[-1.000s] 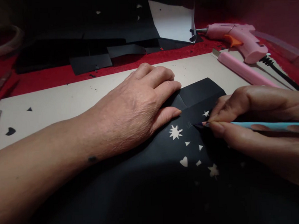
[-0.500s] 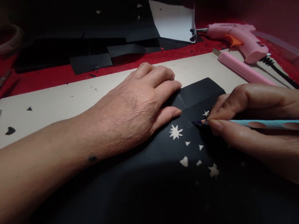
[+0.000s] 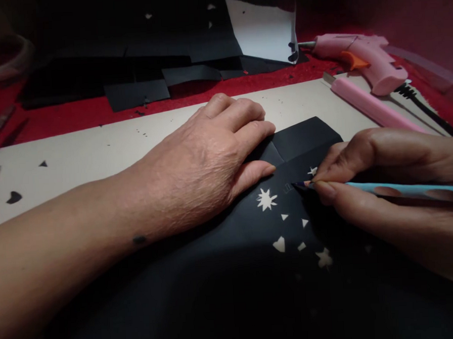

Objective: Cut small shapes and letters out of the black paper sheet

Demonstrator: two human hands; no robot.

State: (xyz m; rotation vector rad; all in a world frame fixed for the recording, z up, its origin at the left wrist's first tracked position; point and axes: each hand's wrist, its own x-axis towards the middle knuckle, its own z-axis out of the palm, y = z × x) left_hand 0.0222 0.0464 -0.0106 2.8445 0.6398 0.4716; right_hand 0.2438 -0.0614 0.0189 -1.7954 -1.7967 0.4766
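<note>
Head: right hand (image 3: 373, 154) pinches dimpled pencil (image 3: 413, 190); left hand (image 3: 218, 152) rests half-spread on apparent cardstock (image 3: 226, 240).

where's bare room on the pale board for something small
Bare, save specks: the pale board between your left hand and the pink cutter; also between left forearm and black triangle. Crowded: around cutter and glue gun.

A light-blue pencil (image 3: 406, 189) slants, dark tip at creased black card (image 3: 231, 255) patterned with pale stars (image 3: 266, 200), triangles (image 3: 304, 222) and a heart (image 3: 279, 244).
</note>
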